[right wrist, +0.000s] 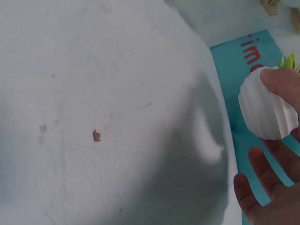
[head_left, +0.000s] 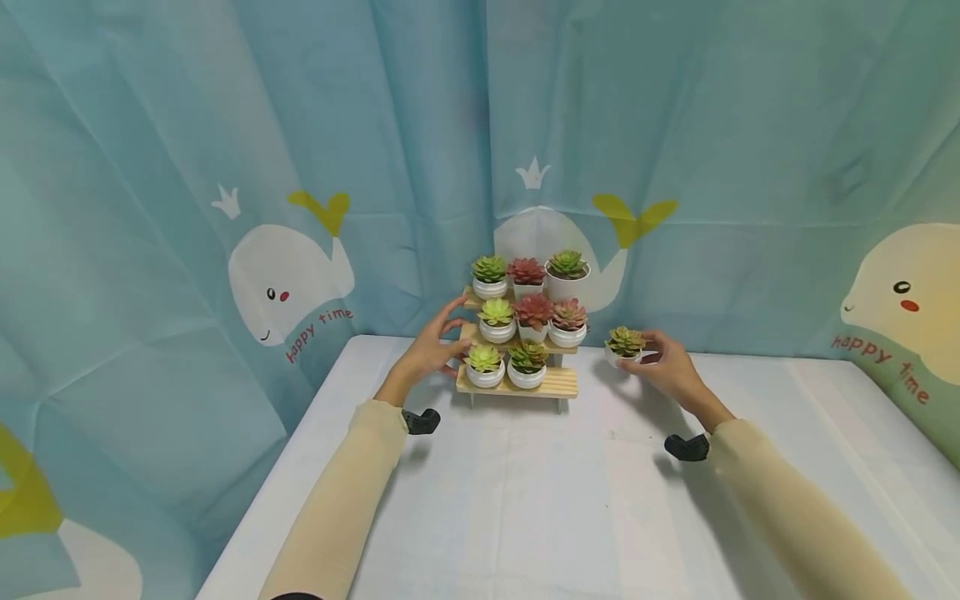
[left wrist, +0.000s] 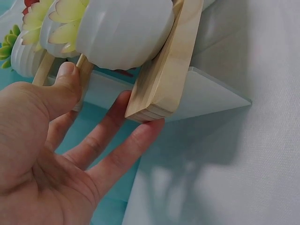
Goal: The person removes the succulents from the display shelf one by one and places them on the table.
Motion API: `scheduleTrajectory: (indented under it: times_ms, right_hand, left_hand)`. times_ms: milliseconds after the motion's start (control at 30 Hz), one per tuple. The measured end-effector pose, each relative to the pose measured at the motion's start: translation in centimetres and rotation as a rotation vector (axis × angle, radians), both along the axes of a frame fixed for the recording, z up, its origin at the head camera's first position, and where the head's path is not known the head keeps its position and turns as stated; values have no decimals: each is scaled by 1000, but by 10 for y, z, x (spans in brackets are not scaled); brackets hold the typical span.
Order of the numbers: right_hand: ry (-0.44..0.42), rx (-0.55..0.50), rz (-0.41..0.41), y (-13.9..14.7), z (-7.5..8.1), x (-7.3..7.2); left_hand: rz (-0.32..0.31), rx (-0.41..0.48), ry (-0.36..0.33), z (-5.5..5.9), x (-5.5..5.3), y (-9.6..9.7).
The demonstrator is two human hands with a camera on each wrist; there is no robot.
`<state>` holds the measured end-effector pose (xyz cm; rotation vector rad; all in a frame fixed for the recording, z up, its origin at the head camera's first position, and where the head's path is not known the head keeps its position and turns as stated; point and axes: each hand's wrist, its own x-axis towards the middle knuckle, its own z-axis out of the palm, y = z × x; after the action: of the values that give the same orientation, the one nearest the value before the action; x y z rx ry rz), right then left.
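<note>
A three-tier wooden plant stand (head_left: 559, 382) holds several small potted succulents, green and reddish, in white pots. At its left side my left hand (head_left: 427, 350) spreads its fingers against the tier ends. In the left wrist view, two fingertips touch the end of the lowest board (left wrist: 164, 84), while the thumb lies by a higher one. My right hand (head_left: 672, 371) grips a green succulent with reddish tips in a white pot (head_left: 624, 343), to the right of the stand. The right wrist view shows the thumb on the ribbed pot (right wrist: 262, 110), above the table.
The stand is near the back edge of a table with a white cloth (head_left: 555, 500). Close behind hangs a light blue curtain (head_left: 420, 125) with whale prints. On the lowest tier, bare wood shows right of two pots. A small brown fleck (right wrist: 96, 136) lies on the cloth.
</note>
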<state>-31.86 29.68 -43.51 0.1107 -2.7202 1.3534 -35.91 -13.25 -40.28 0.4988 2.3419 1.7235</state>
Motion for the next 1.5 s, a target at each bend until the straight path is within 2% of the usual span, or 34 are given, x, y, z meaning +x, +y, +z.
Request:
scheduleTrajectory:
  times_ms: [467, 1233, 1500]
  right_hand:
    - [-64, 34, -33, 1, -15, -7]
    - [-130, 6, 1, 4, -21, -14]
    - [-162, -9, 8, 5, -20, -15]
  left_hand:
    - [-17, 0, 10, -1, -1, 2]
    - [-2, 22, -22, -1, 0, 0]
    - [2, 5, -12, -1, 0, -1]
